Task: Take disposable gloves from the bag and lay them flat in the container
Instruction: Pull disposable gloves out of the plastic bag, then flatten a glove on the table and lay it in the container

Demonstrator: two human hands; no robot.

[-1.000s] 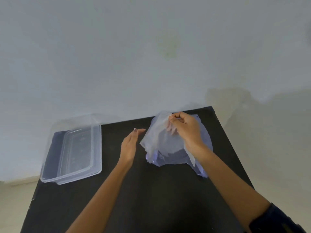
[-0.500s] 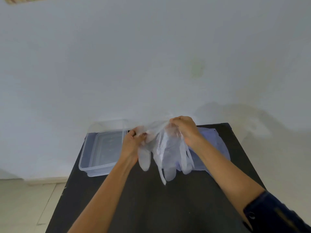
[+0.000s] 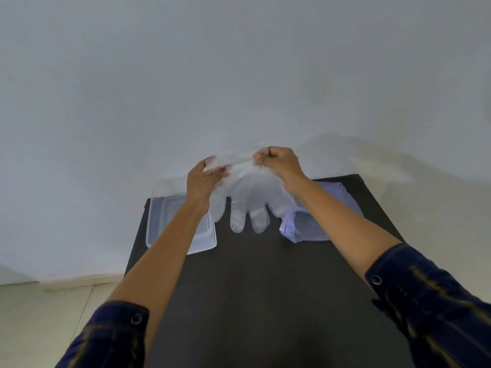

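A clear disposable glove [image 3: 249,200] hangs in the air above the table, cuff up and fingers pointing down. My left hand [image 3: 203,179] pinches the left side of its cuff and my right hand [image 3: 277,163] pinches the right side, stretching the cuff between them. The bluish plastic bag [image 3: 324,208] lies flat on the table's far right, partly under my right forearm. The clear rectangular container [image 3: 162,221] sits on the table's far left, partly hidden by my left forearm.
The black table [image 3: 265,288] stands against a plain white wall [image 3: 239,75]. Pale floor [image 3: 39,314] shows to the left of the table. Dark blue sleeves cover both my upper forearms.
Both hands have risen with the glove and spread its cuff wider. The glove now hangs open and flat, fingers down. One second ago only my right hand held it at the bag.
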